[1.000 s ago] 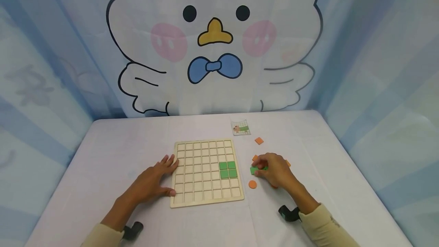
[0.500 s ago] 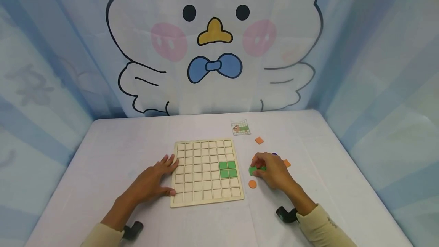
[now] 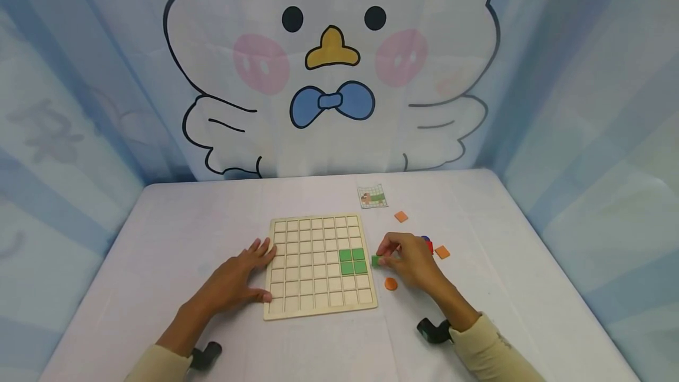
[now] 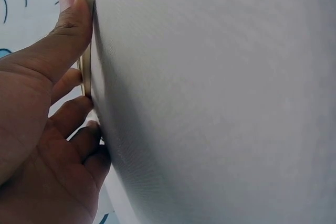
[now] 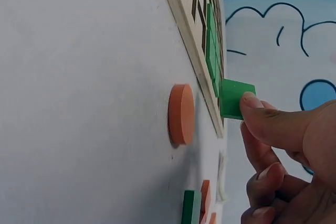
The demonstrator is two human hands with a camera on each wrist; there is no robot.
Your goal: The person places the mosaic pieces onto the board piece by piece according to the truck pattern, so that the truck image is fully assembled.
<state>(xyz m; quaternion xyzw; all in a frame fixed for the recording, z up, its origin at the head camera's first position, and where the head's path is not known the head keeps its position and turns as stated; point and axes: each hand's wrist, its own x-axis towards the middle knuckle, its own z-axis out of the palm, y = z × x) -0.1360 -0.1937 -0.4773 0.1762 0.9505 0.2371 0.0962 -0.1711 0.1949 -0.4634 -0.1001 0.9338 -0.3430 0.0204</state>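
Note:
A pale wooden grid board (image 3: 305, 264) lies on the white table, with several green squares (image 3: 352, 262) set in cells near its right side. My left hand (image 3: 236, 279) rests along the board's left edge, thumb near the lower corner and fingers spread higher up. In the left wrist view the thumb (image 4: 73, 17) and fingertips touch the board's rim. My right hand (image 3: 411, 261) pinches a green square tile (image 5: 233, 99) between thumb and fingers, just off the board's right edge. An orange disc (image 5: 182, 114) lies on the table below that hand.
A small picture card (image 3: 373, 196) lies behind the board. Orange square tiles (image 3: 401, 216) and a red piece (image 3: 430, 246) lie to the right, partly behind my hand. Another green piece (image 5: 191, 207) shows in the right wrist view. A printed curtain (image 3: 329, 152) stands behind the table.
My right hand has moved left from among the loose pieces towards the board, bringing the green tile with it and uncovering a red and a blue piece. My left hand stays put.

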